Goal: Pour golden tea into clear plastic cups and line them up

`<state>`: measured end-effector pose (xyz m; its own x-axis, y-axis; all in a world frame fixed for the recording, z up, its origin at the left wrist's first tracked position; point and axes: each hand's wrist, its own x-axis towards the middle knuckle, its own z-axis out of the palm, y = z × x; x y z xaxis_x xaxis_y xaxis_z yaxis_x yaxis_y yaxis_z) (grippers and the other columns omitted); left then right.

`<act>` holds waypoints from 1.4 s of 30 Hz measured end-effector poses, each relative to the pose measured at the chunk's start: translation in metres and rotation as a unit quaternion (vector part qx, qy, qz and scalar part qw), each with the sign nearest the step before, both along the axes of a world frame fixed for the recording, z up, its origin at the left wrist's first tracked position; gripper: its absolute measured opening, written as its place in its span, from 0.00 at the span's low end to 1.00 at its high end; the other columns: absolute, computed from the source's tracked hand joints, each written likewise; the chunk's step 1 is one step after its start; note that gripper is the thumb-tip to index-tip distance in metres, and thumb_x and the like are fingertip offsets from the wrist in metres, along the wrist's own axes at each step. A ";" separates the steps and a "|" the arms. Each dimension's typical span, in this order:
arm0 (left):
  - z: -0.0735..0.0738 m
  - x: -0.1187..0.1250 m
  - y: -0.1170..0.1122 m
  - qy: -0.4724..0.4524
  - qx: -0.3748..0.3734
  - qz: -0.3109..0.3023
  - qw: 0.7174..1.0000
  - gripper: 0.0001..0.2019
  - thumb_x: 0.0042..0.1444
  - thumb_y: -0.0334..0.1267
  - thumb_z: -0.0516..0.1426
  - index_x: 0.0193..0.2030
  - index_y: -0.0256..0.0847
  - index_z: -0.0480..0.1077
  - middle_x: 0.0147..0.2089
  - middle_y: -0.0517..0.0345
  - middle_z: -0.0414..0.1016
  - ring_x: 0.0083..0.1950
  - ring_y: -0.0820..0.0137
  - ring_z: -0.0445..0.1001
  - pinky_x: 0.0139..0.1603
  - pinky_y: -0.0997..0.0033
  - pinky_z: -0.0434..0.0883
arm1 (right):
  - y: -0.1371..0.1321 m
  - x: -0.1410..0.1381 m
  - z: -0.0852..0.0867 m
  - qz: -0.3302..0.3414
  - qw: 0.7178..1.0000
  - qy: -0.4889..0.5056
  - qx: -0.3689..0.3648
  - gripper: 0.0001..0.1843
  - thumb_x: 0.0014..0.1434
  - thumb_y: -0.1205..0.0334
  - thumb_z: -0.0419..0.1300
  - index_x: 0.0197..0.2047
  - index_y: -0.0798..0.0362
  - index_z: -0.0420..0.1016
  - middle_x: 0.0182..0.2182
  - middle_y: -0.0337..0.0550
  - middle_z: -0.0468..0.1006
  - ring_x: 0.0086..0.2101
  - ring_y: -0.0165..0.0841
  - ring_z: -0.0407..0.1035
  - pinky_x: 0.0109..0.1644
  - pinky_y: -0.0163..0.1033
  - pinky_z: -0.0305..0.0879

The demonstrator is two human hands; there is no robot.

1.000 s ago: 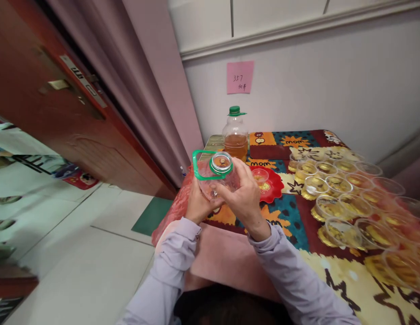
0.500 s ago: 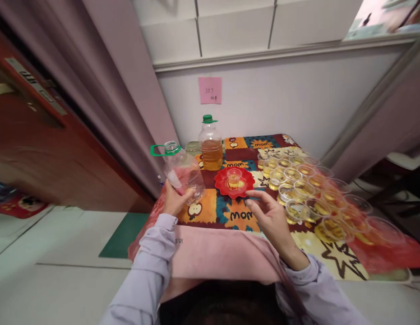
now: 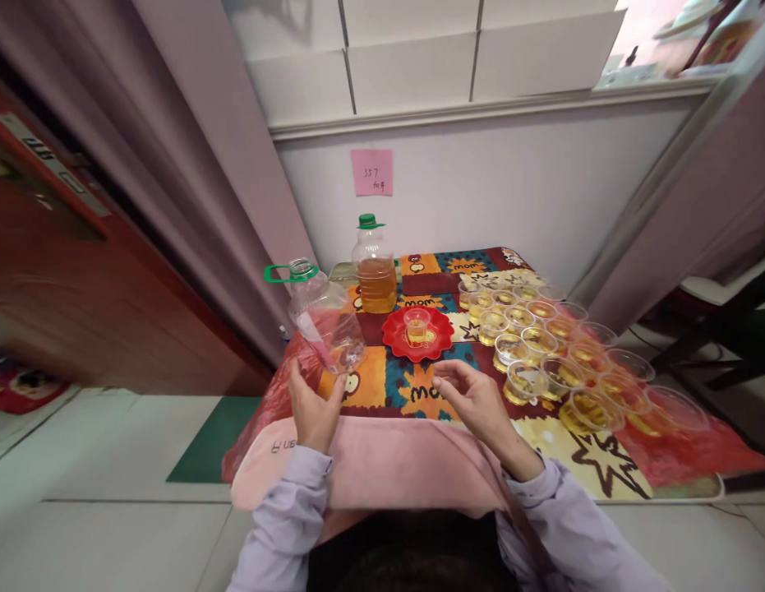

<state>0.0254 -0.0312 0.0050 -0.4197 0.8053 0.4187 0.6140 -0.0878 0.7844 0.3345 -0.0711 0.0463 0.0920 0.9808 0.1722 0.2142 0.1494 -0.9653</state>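
An empty clear plastic bottle (image 3: pixel 325 322) with a green handle ring stands at the table's left front corner. My left hand (image 3: pixel 311 409) is just under its base, fingers spread and cupped upward, thumb touching the bottle's foot. My right hand (image 3: pixel 476 403) hovers over the patterned tablecloth (image 3: pixel 419 388), fingers loosely curled and apart, nothing visible in them. Just beyond it a red plate (image 3: pixel 444 337) carries one small clear cup (image 3: pixel 417 324) with a little amber liquid.
A green-capped bottle (image 3: pixel 375 275) half full of amber liquid stands at the back. Several clear cups (image 3: pixel 542 345) with amber liquid fill the table's right side. A pink cloth (image 3: pixel 394 464) lies across my lap. A brown door (image 3: pixel 62 271) and curtain are left; a pink note (image 3: pixel 371 171) hangs on the wall.
My right hand left the bottle's top and moved right over the table. My left hand brought the empty bottle down to the table corner and slid below its base. The view swung right.
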 end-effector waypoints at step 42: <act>-0.048 0.009 -0.002 0.178 0.094 -0.101 0.974 0.47 0.66 0.50 0.63 0.83 0.29 0.50 0.80 0.22 0.58 0.85 0.36 0.53 0.82 0.35 0.57 | 0.072 0.112 0.033 0.150 0.801 -0.575 0.064 0.29 0.60 0.52 0.71 0.61 0.55 0.82 0.55 0.59 0.85 0.57 0.55 0.77 0.75 0.72 0.49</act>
<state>0.0346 -0.0332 -0.0432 -0.0623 0.7517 0.6566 0.7991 -0.3566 0.4841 0.4468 0.0013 0.0798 -0.4360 0.8969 0.0744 0.8879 0.4422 -0.1271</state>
